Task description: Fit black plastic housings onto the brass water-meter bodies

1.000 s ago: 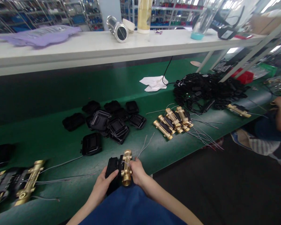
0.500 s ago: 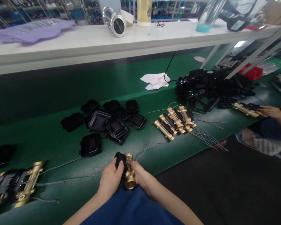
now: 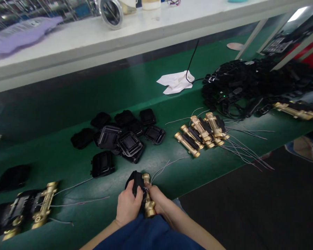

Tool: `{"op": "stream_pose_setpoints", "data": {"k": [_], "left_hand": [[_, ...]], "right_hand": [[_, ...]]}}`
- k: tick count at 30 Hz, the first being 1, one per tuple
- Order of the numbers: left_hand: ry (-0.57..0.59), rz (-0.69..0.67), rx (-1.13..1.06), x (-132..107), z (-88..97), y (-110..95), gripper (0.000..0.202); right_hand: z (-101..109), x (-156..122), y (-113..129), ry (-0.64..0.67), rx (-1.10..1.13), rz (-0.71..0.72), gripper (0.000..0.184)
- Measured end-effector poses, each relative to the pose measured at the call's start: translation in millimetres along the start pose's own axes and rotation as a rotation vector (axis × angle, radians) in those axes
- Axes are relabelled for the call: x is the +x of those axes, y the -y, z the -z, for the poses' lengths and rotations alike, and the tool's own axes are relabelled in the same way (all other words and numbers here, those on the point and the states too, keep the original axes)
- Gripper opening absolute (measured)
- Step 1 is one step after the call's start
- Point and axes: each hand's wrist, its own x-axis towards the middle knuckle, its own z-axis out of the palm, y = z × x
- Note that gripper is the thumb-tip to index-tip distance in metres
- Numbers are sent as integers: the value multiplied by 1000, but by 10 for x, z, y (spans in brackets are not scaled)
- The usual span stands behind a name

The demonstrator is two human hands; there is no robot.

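A second ago I held the black case (image 3: 136, 178) a little off to the left, a gap showing along its side; now it sits right up against the brass fitting (image 3: 150, 208), and I see no gap between them. My left hand (image 3: 129, 205) has moved over from the case's outer side to its top. The grey wires (image 3: 160, 170), which then stuck up steeply, now slant off toward the bench's (image 3: 172, 180) right end.

I have both pieces close in front of my blue top (image 3: 148, 234), by the bench's front edge. The fitting's long axis runs away from me toward the bench's back edge, its far end leaning slightly left, its wider end toward my body. The case lies along its left side.

My left hand is back-up, fingers bent and thumb toward the fitting, clamped on the case. My right hand (image 3: 158, 198) comes in from the right and is closed on the fitting, thumb along its upper part; its other fingers are mostly hidden. My forearms converge on the pieces.
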Motion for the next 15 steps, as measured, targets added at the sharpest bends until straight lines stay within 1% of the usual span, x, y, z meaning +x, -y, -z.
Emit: {"op": "stream_pose_setpoints", "data": {"k": [2, 4, 6, 8, 10, 12, 14, 15], "left_hand": [[-14, 1, -140, -5, 32, 80, 37], [-13, 34, -294, -7, 107, 181, 32], [-27, 97, -398, -23, 212, 313, 27], [-71, 127, -460, -77, 333, 470, 24], [-134, 99, -479, -195, 466, 643, 23], [-210, 66, -448, -375, 614, 833, 25], [-299, 68, -394, -577, 783, 1063, 26], [-347, 73, -365, -667, 873, 1199, 27]], "right_hand": [[0, 20, -51, 36, -17, 10, 26], [-39, 40, -110, 36, -36, 56, 24], [-134, 51, -155, 5, -80, 131, 21], [-285, 44, -189, -10, -140, 196, 18], [-466, 16, -239, 20, -233, 194, 16], [-633, -19, -316, 75, -339, 192, 17], [-751, -28, -402, 103, -425, 232, 19], [-787, -18, -438, 92, -452, 255, 19]]}}
